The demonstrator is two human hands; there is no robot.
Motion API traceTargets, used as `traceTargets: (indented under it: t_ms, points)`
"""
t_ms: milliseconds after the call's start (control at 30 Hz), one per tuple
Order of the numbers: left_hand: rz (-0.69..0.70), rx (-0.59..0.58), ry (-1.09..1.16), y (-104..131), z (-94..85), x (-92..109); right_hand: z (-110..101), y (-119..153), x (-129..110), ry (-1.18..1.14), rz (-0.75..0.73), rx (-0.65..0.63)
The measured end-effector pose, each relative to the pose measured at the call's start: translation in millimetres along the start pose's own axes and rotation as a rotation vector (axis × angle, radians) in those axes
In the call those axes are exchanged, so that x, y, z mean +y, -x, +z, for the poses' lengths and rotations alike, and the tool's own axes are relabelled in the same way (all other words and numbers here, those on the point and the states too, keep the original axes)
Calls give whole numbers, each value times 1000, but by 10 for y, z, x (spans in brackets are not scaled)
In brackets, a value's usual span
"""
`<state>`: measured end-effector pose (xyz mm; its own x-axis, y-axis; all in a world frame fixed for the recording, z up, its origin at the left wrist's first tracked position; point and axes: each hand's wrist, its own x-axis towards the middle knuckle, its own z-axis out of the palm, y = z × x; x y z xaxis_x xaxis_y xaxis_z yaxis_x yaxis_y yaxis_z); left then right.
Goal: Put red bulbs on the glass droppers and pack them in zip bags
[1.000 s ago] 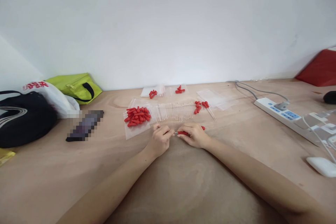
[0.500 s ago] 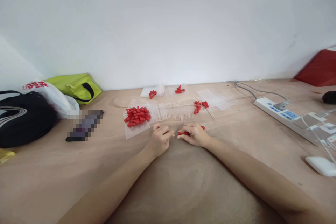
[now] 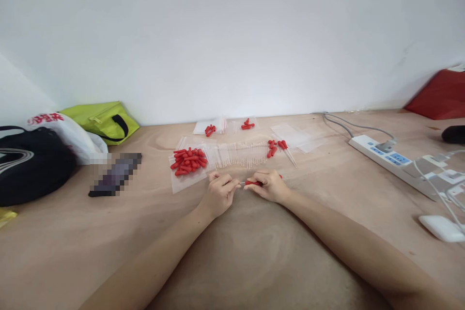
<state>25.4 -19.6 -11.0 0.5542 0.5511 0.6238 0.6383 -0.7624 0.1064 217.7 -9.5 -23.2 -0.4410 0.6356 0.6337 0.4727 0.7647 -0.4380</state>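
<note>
My right hand is closed round a red rubber dropper bulb. My left hand pinches a thin glass dropper tube, whose short visible length runs into or against the bulb's left end. Another red bulb shows partly behind my right hand. Beyond my hands lies a row of glass tubes. A pile of red bulbs rests on a clear plastic bag to the left. Loose bulbs and droppers with red bulbs fitted lie at the row's right end.
Clear bags and small groups of red bulbs lie near the wall. A power strip with cables and a white charger are at right. A phone, black bag and green bag are at left.
My hands keep the same hold, with slightly more of the glass tube showing between them. The whole view has shifted a little.
</note>
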Motion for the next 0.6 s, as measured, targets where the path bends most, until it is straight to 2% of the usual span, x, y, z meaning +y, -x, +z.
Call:
traceTargets:
  t_ms: [267,467,600]
  points:
    - [-38,17,7,-4,17,-11,-40,-43,-5,-74,37,19]
    - [6,12,-16,-13,3,-52,-110,-71,6,-148,-5,-142]
    - [29,-13,-3,4,5,-59,-123,-58,14,-177,-16,-204]
